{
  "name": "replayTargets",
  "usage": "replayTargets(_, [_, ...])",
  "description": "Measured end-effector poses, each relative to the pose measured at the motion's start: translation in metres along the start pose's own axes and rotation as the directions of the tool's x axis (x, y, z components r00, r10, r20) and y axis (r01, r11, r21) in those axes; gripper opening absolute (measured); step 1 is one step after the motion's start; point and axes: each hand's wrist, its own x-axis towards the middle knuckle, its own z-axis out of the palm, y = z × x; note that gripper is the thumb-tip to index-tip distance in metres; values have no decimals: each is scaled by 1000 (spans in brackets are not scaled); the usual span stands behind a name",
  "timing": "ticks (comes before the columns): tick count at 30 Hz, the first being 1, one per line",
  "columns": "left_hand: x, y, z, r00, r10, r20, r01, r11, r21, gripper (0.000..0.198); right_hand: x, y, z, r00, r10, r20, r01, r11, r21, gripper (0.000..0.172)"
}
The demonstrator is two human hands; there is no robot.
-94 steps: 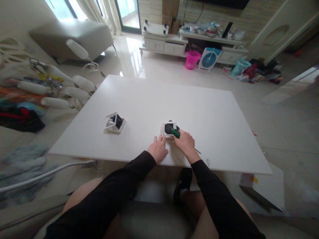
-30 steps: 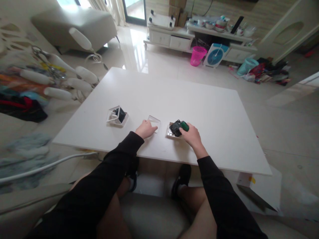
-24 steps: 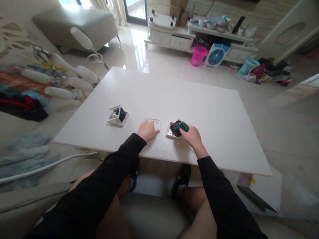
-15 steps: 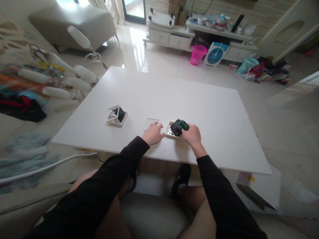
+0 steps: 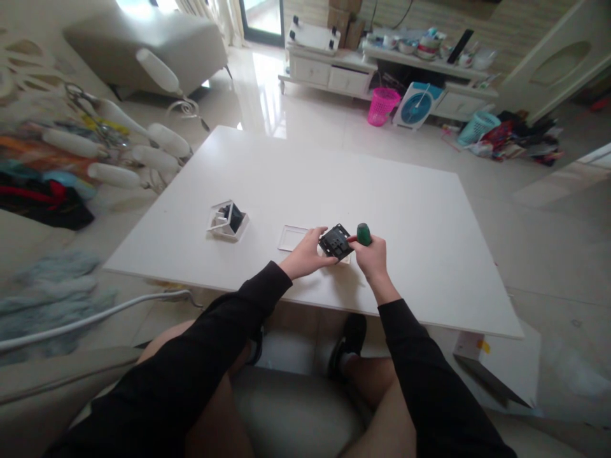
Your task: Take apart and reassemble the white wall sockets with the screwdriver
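Head view: black module (image 5: 335,242) near table (image 5: 429,254) edge.

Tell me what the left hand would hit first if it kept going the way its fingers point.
The left hand points right and slightly away, fingers already at the black socket module. It meets that first; just beyond are the right hand and green-handled screwdriver.

The single head-mounted camera looked forward and down from the seated person's position. The white desk (image 5: 296,172) filled the frame centre at close range. Both sleeves entered from the lower edge. The room floor and a far cabinet (image 5: 329,76) occupied the upper frame.
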Motion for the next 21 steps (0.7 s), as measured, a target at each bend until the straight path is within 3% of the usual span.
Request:
replayTargets(2, [-3, 1, 2, 995, 98, 14, -99, 991, 90, 85, -3, -1, 4, 999, 19, 44, -20, 1000, 23, 22])
replayTargets(4, [-5, 1, 5, 994, 103, 25, -106, 980, 171, 90, -6, -1, 8, 997, 24, 79, -27, 999, 38, 22])
replayTargets(7, [-6, 1, 9, 999, 39, 4, -38, 957, 288, 91, -9, 1, 14, 992, 12, 124, -19, 998, 53, 23])
replayTargets(11, [-6, 2, 9, 1000, 4, -5, -2, 925, 380, 73, -11, 3, 20, 979, -29, 203, 20, 999, 48, 23])
replayTargets(15, [-8, 4, -2, 993, -99, 59, 58, 876, 479, 58, -12, 4, 20, 957, -71, 280, 70, 997, 12, 21])
replayTargets(21, [-11, 2, -20, 943, -278, 181, 58, 674, 736, 61, -13, 2, 15, 969, -109, 222, 128, 989, -69, 20])
